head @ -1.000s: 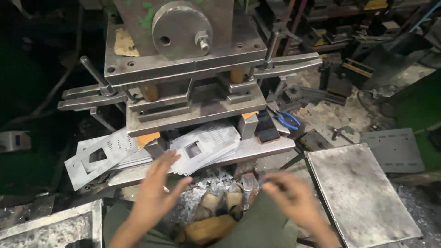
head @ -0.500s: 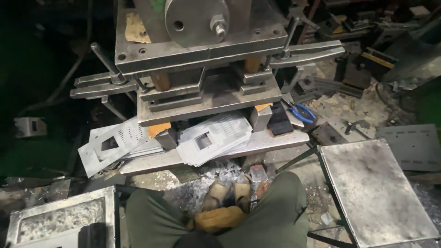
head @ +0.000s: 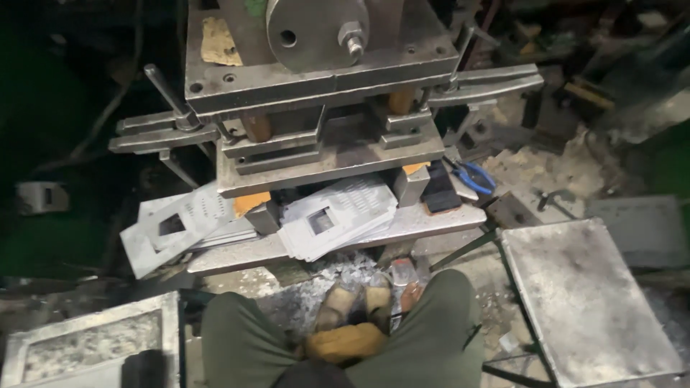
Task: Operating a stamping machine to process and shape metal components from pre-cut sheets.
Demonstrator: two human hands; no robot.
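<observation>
From my feed I see neither hand in the picture, so I cannot tell whether either grip is released or clenched; only the person's knees in green trousers (head: pixel 431 323) show at the bottom edge. I take the heavy steel press (head: pixel 323 79) as my landmark. Directly below its die block, a stack of punched metal sheets (head: pixel 338 219) with square cutouts lies on the flat steel bar (head: pixel 431 219) that runs across the front of the press. To the lower left of the press a second stack of punched sheets (head: pixel 176 226) juts out past the end of that bar, tilted. Just right of the press base a dark block (head: pixel 440 190) stands on the bar, and blue-handled pliers (head: pixel 471 174) lie beside it. Down and to the right of the press sits a small metal table (head: pixel 589 294) with a worn grey top. At the lower left, well apart from the press, is a metal tray (head: pixel 86 345) holding what look like small scraps, though the view is dim. Below the press, between the knees, silvery punchings (head: pixel 330 276) litter the floor.
</observation>
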